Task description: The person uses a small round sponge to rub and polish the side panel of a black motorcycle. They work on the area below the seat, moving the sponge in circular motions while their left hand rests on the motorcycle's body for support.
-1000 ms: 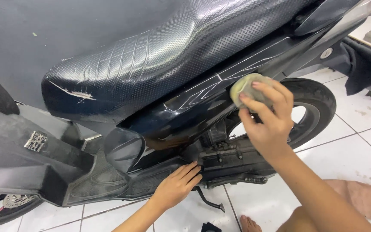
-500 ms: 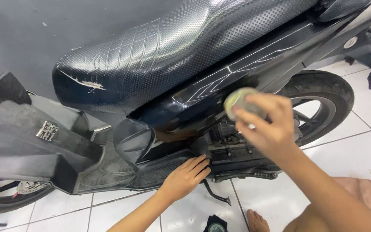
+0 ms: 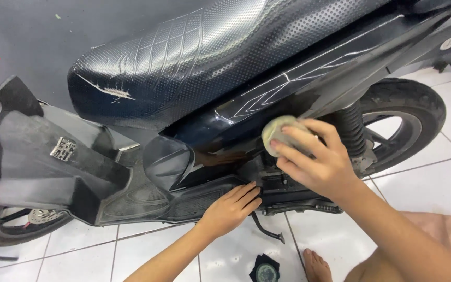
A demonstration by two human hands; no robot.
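Observation:
A black scooter stands side-on in front of me, with a textured black seat and a glossy dark side panel carrying thin white lines. My right hand presses a round pale yellow-green sponge pad against the lower edge of that panel. My left hand lies flat, fingers apart, on the black footboard edge below it.
The rear wheel and shock spring sit right of my right hand. A side stand reaches the white tiled floor. A small round tin on a dark cloth lies by my bare foot. The front wheel is lower left.
My right hand has slid the sponge pad down and leftward along the side panel. The left hand stays on the footboard. The view has shifted so the scooter sits further right.

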